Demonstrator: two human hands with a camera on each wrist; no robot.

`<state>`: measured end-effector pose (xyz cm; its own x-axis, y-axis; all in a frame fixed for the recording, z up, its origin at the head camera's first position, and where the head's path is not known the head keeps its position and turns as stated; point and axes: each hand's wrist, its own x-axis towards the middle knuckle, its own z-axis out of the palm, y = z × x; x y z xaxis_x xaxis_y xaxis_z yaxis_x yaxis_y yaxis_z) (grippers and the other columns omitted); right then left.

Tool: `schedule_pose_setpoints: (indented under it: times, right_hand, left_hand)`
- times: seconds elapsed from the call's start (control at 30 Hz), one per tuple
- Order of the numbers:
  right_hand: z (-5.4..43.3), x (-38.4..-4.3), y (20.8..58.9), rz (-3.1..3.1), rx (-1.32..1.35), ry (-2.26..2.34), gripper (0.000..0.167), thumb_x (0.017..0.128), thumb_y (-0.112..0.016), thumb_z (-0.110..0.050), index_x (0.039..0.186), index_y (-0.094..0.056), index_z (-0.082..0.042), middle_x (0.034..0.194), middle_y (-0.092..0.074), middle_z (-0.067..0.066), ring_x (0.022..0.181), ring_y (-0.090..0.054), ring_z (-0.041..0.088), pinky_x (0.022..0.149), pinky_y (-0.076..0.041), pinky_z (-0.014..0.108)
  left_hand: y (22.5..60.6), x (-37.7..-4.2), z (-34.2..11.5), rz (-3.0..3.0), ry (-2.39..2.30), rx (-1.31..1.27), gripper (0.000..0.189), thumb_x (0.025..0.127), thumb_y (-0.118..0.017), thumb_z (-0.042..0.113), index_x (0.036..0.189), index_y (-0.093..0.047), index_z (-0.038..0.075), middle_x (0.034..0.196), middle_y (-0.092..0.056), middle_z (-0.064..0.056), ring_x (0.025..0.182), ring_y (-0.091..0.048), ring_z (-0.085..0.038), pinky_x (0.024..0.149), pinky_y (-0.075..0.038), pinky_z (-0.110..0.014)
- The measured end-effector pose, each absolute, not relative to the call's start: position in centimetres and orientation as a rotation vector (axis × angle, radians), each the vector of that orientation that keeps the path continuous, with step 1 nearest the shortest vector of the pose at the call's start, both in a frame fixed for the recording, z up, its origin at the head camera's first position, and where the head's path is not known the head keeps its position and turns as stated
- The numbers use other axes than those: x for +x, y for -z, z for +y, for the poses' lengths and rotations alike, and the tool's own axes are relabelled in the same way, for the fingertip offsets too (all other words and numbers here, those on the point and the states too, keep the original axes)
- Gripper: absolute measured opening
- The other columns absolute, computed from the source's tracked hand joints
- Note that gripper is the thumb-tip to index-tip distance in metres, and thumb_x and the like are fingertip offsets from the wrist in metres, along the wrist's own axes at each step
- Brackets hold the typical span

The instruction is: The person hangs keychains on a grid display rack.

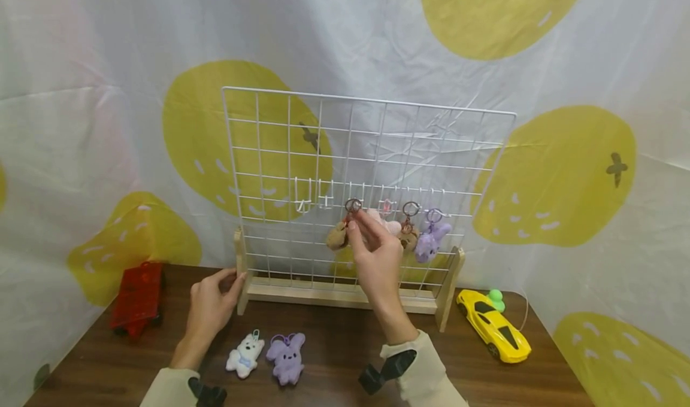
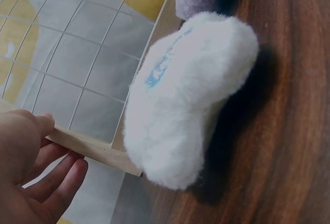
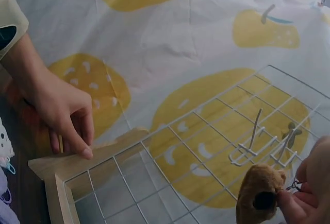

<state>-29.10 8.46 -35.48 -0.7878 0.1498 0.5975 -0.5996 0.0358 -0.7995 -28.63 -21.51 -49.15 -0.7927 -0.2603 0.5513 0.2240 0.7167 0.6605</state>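
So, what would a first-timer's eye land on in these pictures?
Probably the big yellow fruit shapes printed on the cloth behind everything. Then the white wire grid mid-scene, with the right hand pinching a brown plush keychain near its top. The glossy yellow toy car, right of the grid, also pops against the dark table.

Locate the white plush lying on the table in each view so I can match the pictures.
Head: white plush below and left of centre, left of the purple plush on the table.
Left wrist: white plush large, around the middle.
Right wrist: white plush cut off by the left edge.
Shared landmark: the wire grid.
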Motion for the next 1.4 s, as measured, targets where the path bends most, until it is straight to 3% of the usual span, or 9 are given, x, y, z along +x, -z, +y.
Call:
schedule_pose_setpoints:
  times: [0.2,0.37,0.53,0.77,1.07,1.27,1.4]
  right_hand:
    - [8.5,-28.7,35.7,-1.870,0.547,-1.825,0.046,0.104,-0.068,-0.002,0.148,-0.059,0.006,0.145,-0.070,0.021,0.138,-0.067,0.030,0.108,-0.055,0.026]
    - [8.9,-27.4,36.4,-1.890,0.564,-1.817,0.051,0.106,-0.067,-0.005,0.155,-0.055,0.001,0.154,-0.064,0.018,0.146,-0.061,0.028,0.112,-0.051,0.028]
    - [9.4,-25.6,38.0,-1.927,0.582,-1.748,0.045,0.106,-0.066,-0.004,0.150,-0.061,-0.002,0.152,-0.066,0.013,0.144,-0.063,0.026,0.109,-0.055,0.031]
    - [9.3,-24.7,40.2,-2.097,0.855,-1.699,0.042,0.105,-0.069,-0.006,0.146,-0.064,0.001,0.151,-0.066,0.016,0.142,-0.062,0.035,0.107,-0.058,0.035]
    - [9.1,-25.0,42.8,-2.270,0.870,-1.662,0.025,0.106,-0.069,-0.012,0.130,-0.076,-0.008,0.135,-0.077,0.011,0.128,-0.072,0.028,0.096,-0.063,0.033]
    - [8.2,-25.7,45.7,-2.408,0.941,-1.587,0.026,0.105,-0.070,-0.016,0.128,-0.076,-0.006,0.129,-0.080,0.010,0.123,-0.075,0.025,0.107,-0.059,0.035]
    - [7.6,-25.9,48.0,-2.519,1.034,-1.446,0.028,0.106,-0.069,-0.020,0.131,-0.076,-0.010,0.132,-0.079,0.004,0.128,-0.072,0.021,0.115,-0.053,0.039]
  left_hand:
    - [49.3,-28.7,-21.5,-2.285,0.995,0.028,0.023,0.100,-0.080,0.021,0.112,-0.083,0.003,0.097,-0.084,-0.017,0.092,-0.083,-0.035,0.085,-0.063,-0.057]
    - [49.4,-28.8,-21.4,-2.293,0.998,0.026,0.023,0.101,-0.080,0.022,0.112,-0.083,0.003,0.097,-0.084,-0.016,0.091,-0.083,-0.034,0.084,-0.063,-0.057]
    - [49.3,-28.8,-21.4,-2.288,0.990,0.029,0.023,0.100,-0.080,0.023,0.112,-0.083,0.003,0.095,-0.084,-0.015,0.089,-0.083,-0.032,0.083,-0.064,-0.056]
    - [49.5,-28.8,-21.5,-2.278,0.969,0.055,0.021,0.100,-0.080,0.024,0.109,-0.084,0.005,0.092,-0.085,-0.013,0.087,-0.082,-0.031,0.083,-0.063,-0.056]
    - [49.5,-28.9,-21.5,-2.266,0.955,0.045,0.021,0.101,-0.080,0.024,0.108,-0.084,0.005,0.090,-0.084,-0.013,0.085,-0.082,-0.031,0.082,-0.062,-0.056]
    - [49.6,-28.9,-21.5,-2.258,0.949,0.031,0.020,0.100,-0.080,0.023,0.107,-0.084,0.005,0.090,-0.084,-0.012,0.084,-0.082,-0.030,0.081,-0.062,-0.056]
    - [49.7,-28.9,-21.5,-2.256,0.949,0.034,0.020,0.100,-0.080,0.023,0.108,-0.084,0.005,0.090,-0.084,-0.012,0.084,-0.082,-0.029,0.080,-0.063,-0.055]
